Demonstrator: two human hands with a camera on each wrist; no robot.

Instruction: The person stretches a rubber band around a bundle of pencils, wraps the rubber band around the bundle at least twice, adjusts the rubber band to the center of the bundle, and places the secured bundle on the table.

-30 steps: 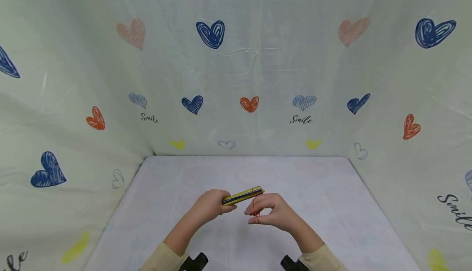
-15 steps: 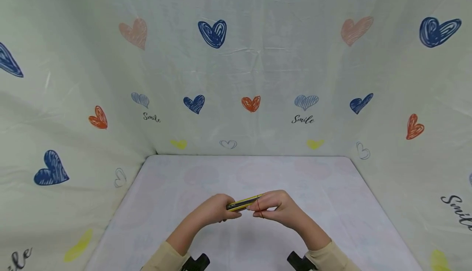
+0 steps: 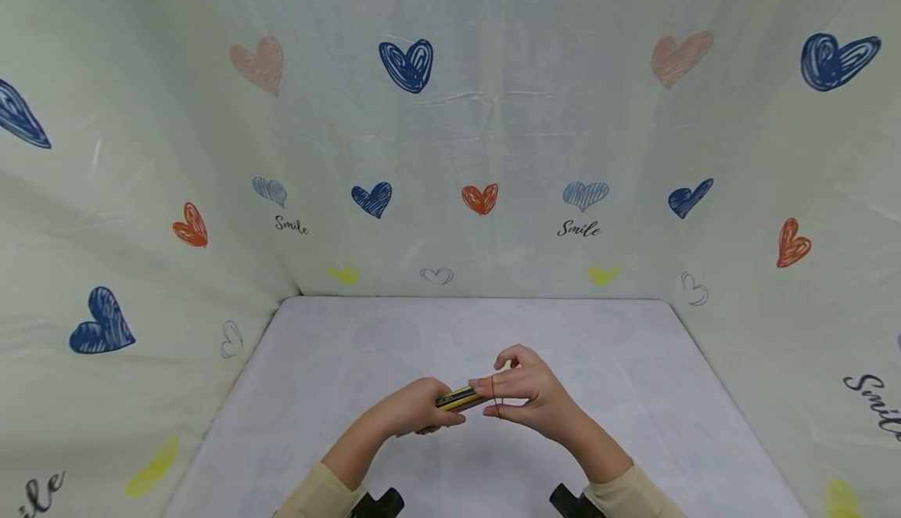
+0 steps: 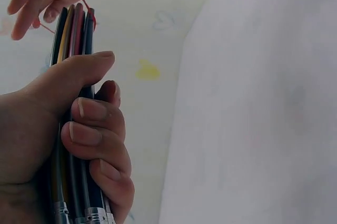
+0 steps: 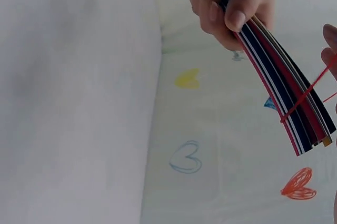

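My left hand point(image 3: 417, 407) grips a bundle of striped pencils point(image 3: 456, 401), fingers curled round its middle and thumb lying across it. In the left wrist view, metal ferrules point(image 4: 96, 214) show at the bundle's near end. A thin red rubber band point(image 5: 303, 100) loops over the far end of the pencils and runs off taut to my right hand point(image 3: 533, 394). The thumb and bent fingers of that hand hold the band stretched beside the bundle's end. In the head view the right fingers cover this end of the pencils.
Both hands are above a white table point(image 3: 338, 330). A pale curtain point(image 3: 450, 134) printed with hearts and "Smile" stands behind the table and along its sides. Dark wrist cameras point(image 3: 380, 502) sit at both sleeves.
My right hand has moved up over the pencils' far end, its fingers now spread higher with the band still on them. The left hand and the bundle have shifted slightly right and down.
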